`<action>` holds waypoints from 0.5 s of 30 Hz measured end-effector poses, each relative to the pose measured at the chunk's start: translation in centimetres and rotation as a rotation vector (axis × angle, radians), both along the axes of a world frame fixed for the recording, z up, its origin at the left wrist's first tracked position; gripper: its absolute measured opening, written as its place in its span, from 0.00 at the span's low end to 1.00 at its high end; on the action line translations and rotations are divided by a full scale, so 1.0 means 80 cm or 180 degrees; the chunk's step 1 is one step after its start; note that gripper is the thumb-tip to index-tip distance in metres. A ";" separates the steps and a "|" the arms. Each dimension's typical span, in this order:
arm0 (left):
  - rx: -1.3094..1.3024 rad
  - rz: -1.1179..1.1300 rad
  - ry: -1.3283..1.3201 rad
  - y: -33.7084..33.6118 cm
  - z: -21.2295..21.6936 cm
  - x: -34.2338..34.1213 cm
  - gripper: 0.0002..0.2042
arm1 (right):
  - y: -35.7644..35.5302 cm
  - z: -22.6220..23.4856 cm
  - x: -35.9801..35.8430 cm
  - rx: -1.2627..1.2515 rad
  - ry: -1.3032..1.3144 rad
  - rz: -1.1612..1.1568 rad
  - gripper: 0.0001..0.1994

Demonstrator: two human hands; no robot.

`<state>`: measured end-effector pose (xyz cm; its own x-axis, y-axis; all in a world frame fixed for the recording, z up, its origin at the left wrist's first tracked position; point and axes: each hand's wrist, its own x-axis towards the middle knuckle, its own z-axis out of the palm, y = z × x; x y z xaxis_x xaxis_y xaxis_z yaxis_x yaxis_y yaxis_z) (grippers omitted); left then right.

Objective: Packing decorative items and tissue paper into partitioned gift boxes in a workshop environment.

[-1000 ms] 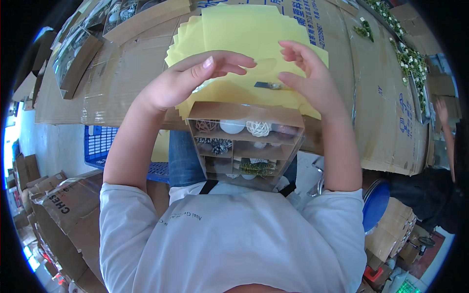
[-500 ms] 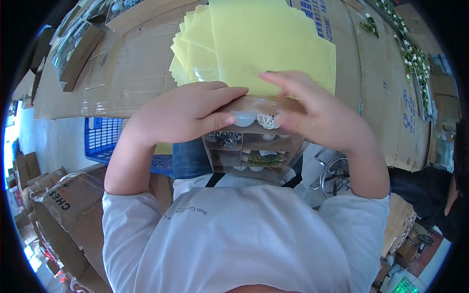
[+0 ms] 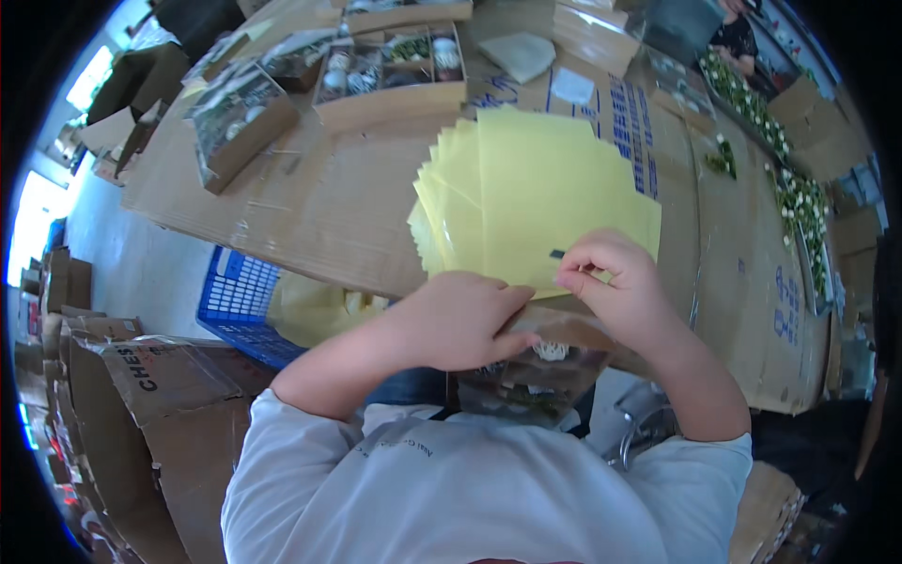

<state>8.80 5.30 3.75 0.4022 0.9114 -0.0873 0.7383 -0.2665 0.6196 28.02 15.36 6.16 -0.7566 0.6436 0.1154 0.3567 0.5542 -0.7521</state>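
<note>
Brown box [image 3: 540,383] with a clear front sits just below the left hand [image 3: 460,321], whose thumb and fingers are parted at its top edge; the right hand [image 3: 601,274] has thumb and forefinger pressed together beside a small dark strip [image 3: 557,254], whether pinching anything I cannot tell; beyond both hands lie yellow sheets [image 3: 554,183], and well past the left hand, filled boxes [image 3: 395,105]

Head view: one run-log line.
left hand: on box | right hand: over yellow sheets, hold unclear | box: by table | blue basket: left of box
</note>
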 end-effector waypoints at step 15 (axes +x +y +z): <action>0.0491 -0.0291 -0.0262 -0.020 -0.011 -0.011 0.25 | 0.012 -0.040 -0.007 -0.3220 -0.0428 -0.0117 0.03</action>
<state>7.92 3.73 2.90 0.4839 0.8707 0.0873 0.6552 -0.4266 0.6234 27.45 16.32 2.97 -0.7010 0.4153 -0.5798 0.4768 -0.3317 -0.8140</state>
